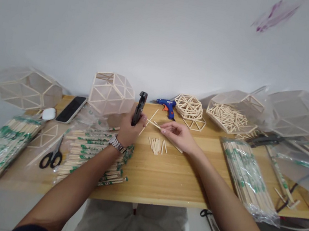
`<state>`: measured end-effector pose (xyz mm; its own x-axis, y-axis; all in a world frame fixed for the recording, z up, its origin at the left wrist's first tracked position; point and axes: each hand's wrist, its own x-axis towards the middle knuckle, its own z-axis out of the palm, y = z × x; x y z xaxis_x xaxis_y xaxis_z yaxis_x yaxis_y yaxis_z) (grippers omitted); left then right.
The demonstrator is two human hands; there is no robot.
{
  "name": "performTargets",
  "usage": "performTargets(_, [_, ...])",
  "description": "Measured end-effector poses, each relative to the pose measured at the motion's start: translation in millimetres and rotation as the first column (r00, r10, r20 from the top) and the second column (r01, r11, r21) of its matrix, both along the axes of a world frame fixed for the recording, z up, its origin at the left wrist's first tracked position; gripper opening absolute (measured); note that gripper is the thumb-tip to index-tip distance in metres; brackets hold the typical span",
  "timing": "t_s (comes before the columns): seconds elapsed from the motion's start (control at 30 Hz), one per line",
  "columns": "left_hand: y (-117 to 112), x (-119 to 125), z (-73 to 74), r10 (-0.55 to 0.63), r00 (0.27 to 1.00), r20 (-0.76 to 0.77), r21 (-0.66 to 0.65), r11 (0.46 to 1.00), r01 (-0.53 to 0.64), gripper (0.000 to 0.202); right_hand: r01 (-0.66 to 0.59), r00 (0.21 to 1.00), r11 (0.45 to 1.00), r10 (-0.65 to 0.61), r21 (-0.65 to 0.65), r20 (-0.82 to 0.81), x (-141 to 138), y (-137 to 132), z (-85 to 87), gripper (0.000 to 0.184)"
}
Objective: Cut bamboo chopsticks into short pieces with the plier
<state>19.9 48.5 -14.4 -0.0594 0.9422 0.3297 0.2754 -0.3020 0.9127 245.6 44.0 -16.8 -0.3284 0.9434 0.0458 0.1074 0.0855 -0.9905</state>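
My left hand (130, 128) is closed around a black cutting tool (139, 107) held upright over the wooden table (161, 176). A wristwatch (117, 144) sits on that wrist. My right hand (177, 134) pinches a thin wooden stick (153, 123) whose far end reaches toward the tool's jaws. Just below the hands lies a small pile of short cut sticks (157, 145).
A blue glue gun (167, 106), stick-frame polyhedra (111, 93) and flat stick panels (190, 110) stand at the back. Packs of wrapped chopsticks (92, 156) lie left and right (246, 179). Scissors (52, 157), a phone (71, 109) and a white case (48, 113) are at the left.
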Motion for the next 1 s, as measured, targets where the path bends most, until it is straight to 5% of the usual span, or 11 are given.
performTargets(0.13, [3.0,-1.2,-3.3,0.069,0.996,0.051,-0.023,0.997,-0.068,0.026,0.074,0.965,0.978,-0.12,0.197,0.235,1.2,0.8,-2.1,0.035])
performTargets(0.3, [2.6,-0.5,0.8,0.146,0.989,0.013,0.012,0.989,-0.147,0.024,0.001,0.866,0.932,-0.183,0.363,0.466,5.1,2.5,-4.8,0.018])
performTargets(0.57, [2.8,-1.7,0.7,0.164,0.986,0.022,-0.004,0.986,-0.164,0.023,0.065,0.913,0.967,-0.157,0.246,0.375,5.3,3.9,-3.1,0.024])
performTargets(0.77, [2.7,-1.4,2.0,0.198,0.979,0.056,-0.017,0.98,-0.198,0.027,0.038,0.994,0.997,-0.031,-0.06,0.107,5.2,2.9,-4.4,0.04])
performTargets(1.0, [2.4,0.4,4.5,0.183,0.978,0.102,-0.032,0.983,-0.181,0.028,0.012,0.996,0.999,-0.009,-0.031,0.086,3.6,0.8,1.1,0.038])
